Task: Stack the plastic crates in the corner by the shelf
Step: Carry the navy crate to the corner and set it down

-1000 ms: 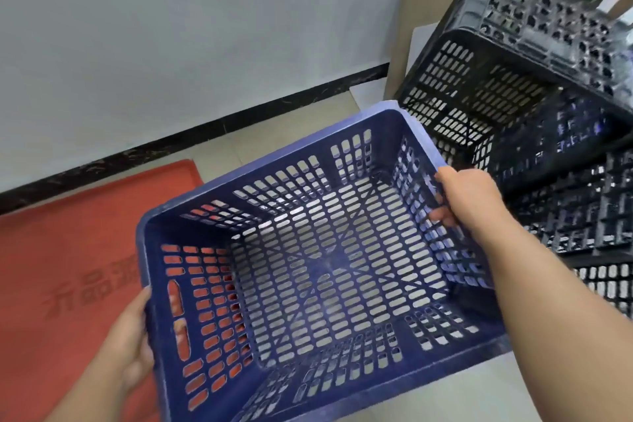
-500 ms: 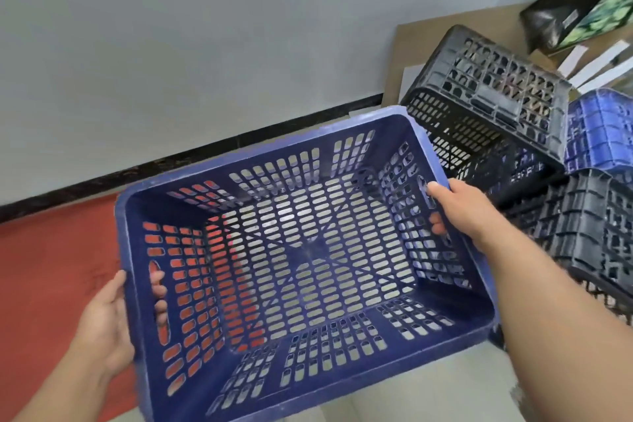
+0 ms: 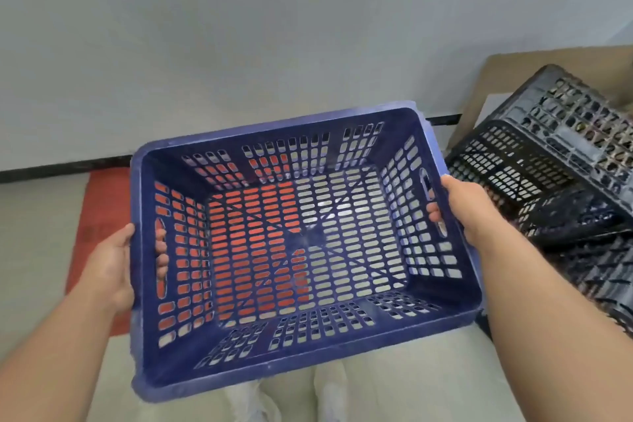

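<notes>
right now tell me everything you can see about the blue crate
The blue crate is a rectangular plastic box, open on top and empty, its walls and floor pierced by rows of slots, with a raised cross on the floor and a flat rim. It is held off the floor, roughly level. The left hand and the right hand each take a grip through a handle slot in the end walls. A red mat shows through its slots; black crates lie to its right.

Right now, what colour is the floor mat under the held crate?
Red mat, clearest in the head view.
</notes>
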{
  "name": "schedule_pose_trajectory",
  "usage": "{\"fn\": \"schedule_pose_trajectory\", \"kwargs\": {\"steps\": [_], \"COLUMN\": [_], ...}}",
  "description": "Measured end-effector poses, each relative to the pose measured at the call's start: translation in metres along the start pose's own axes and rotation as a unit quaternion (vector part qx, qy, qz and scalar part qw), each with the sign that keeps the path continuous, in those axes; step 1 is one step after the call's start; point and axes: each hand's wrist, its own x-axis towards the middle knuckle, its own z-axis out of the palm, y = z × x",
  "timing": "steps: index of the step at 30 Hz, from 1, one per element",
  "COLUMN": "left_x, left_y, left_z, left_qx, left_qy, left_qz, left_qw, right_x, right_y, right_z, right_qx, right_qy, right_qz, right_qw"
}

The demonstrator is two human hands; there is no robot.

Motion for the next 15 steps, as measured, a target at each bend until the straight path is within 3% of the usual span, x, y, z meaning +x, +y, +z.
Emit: {"fn": "schedule_pose_trajectory", "kwargs": {"steps": [7, 15], "left_x": [-0.021, -0.041], "left_y": [0.001, 0.004], "left_z": [-0.119, -0.282], "left_qx": [-0.063, -0.159], "left_qy": [0.076, 0.161], "left_qz": [-0.006, 0.001], "left_qw": [0.995, 0.974], "right_x": [-0.049, -0.135], "right_y": [-0.033, -0.077], "right_z": [0.105, 0.272], "right_qx": [-0.077, -0.135], "right_qy": [-0.067, -0.149], "right_qz": [-0.028, -0.065], "right_qw": [0.994, 0.977]}}
